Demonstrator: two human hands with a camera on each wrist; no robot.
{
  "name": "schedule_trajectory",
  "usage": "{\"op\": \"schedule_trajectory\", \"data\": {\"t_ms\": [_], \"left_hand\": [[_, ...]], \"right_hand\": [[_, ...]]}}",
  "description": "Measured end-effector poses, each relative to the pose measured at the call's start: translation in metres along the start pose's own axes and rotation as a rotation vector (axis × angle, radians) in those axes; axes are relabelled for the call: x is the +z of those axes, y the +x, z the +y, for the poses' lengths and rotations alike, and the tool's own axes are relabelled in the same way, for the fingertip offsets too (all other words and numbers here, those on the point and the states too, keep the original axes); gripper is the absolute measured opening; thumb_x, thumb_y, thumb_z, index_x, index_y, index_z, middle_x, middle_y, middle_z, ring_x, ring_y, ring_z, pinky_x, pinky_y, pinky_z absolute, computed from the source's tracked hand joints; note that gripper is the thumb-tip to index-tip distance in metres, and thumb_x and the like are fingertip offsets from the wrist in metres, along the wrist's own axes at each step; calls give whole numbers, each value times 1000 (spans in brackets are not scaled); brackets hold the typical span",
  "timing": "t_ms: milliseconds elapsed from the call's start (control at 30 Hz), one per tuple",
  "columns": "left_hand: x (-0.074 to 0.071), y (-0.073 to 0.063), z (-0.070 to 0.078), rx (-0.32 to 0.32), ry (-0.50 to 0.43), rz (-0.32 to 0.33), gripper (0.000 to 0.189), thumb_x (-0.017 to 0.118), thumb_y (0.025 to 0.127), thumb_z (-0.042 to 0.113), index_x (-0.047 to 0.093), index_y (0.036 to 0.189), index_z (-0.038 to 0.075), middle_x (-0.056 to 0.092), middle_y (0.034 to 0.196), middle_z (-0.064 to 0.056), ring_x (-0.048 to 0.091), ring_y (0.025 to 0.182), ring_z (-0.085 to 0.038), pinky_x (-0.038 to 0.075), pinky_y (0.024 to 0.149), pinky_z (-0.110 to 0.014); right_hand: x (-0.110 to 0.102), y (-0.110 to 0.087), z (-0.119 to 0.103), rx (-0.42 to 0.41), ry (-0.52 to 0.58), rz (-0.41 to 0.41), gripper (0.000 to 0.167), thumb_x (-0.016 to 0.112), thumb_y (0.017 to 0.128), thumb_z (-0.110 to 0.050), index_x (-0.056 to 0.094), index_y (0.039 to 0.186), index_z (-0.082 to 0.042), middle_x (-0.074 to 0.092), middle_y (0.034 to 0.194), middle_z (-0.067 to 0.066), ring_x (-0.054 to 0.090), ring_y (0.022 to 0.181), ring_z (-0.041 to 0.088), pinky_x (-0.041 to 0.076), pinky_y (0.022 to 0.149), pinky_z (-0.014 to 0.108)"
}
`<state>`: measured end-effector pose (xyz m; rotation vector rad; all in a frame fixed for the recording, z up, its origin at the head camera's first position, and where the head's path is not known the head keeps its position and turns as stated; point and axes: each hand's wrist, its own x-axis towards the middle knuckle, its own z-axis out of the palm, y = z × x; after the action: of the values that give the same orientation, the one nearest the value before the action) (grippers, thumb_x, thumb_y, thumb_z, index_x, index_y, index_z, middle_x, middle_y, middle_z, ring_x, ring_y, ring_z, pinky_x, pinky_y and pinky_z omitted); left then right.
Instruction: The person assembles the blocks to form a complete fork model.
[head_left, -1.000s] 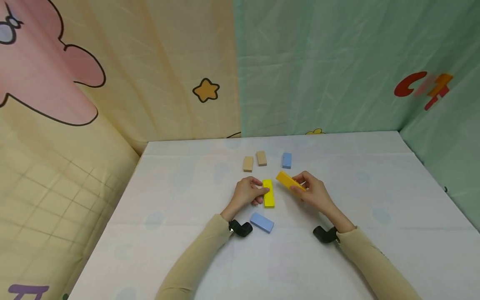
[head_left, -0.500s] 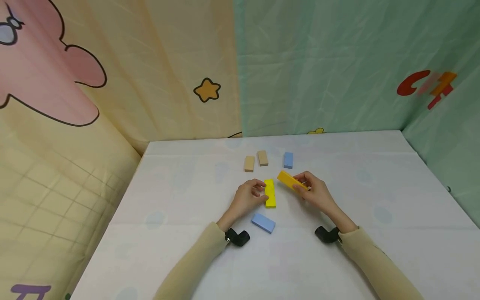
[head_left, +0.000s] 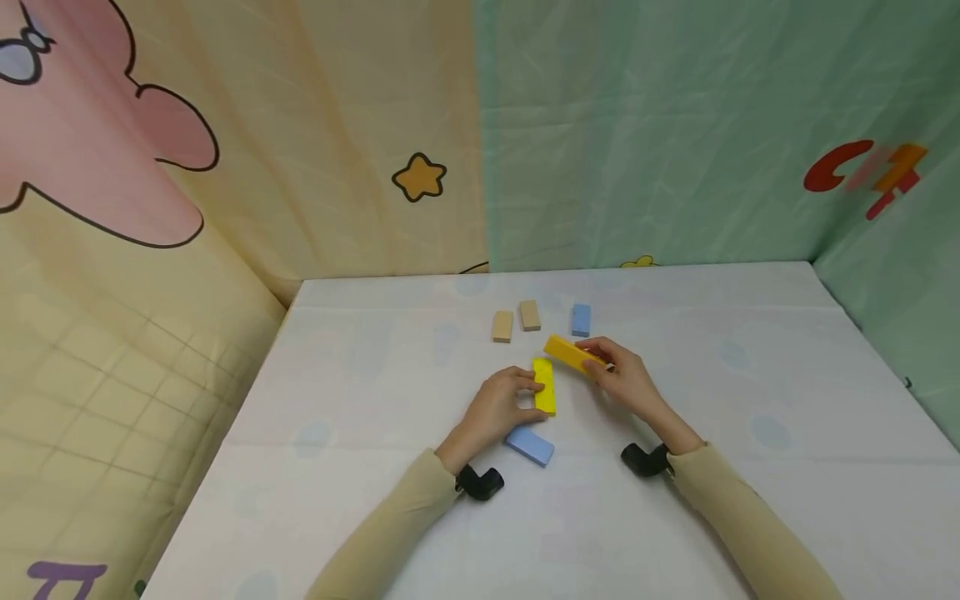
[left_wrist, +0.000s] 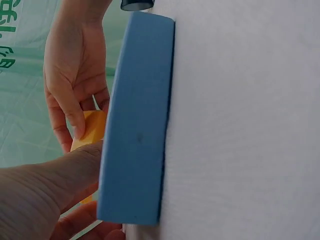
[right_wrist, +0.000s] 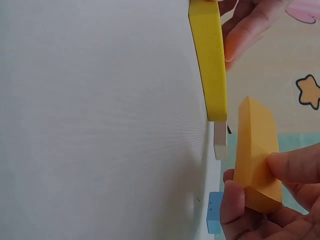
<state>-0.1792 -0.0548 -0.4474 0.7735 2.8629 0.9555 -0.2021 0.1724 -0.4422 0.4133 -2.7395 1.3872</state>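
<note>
A bright yellow block (head_left: 545, 392) lies on the white table. My left hand (head_left: 495, 408) holds it from the left, thumb at its near end and curled fingers along its side. My right hand (head_left: 626, 375) pinches an orange-yellow block (head_left: 567, 353), tilted above the table just right of the yellow block's far end. In the right wrist view the thumb and fingers clasp the orange-yellow block (right_wrist: 257, 155) on opposite faces. A blue block (head_left: 531, 447) lies just below my left thumb; it fills the middle of the left wrist view (left_wrist: 137, 120).
Two tan blocks (head_left: 502, 327) (head_left: 529, 316) and another blue block (head_left: 581, 320) lie farther back on the table (head_left: 375, 367). A printed curtain (head_left: 360, 133) hangs behind it. Each wrist carries a black camera (head_left: 480, 482).
My left thumb has shifted from the yellow block's top to its near end. The right hand has brought the orange-yellow block slightly left, closer to the yellow block.
</note>
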Motion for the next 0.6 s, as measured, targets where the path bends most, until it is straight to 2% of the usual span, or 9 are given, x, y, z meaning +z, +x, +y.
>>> {"op": "schedule_trajectory", "data": {"t_ms": [300, 600], "left_hand": [[5, 1, -2, 5, -20, 27, 42, 83, 74, 27, 72, 110, 6, 64, 117, -6, 56, 110, -20, 42, 93, -33], [6, 1, -3, 1, -32, 50, 42, 83, 73, 29, 73, 108, 8, 65, 117, -4, 57, 107, -19, 42, 91, -30]], "right_hand": [[14, 30, -3, -59, -44, -85, 25, 52, 94, 2, 59, 118, 1, 59, 116, 21, 54, 100, 34, 43, 88, 49], [21, 50, -6, -26, -67, -157, 25, 50, 93, 1, 63, 114, -1, 60, 115, 19, 54, 98, 33, 43, 87, 48]]}}
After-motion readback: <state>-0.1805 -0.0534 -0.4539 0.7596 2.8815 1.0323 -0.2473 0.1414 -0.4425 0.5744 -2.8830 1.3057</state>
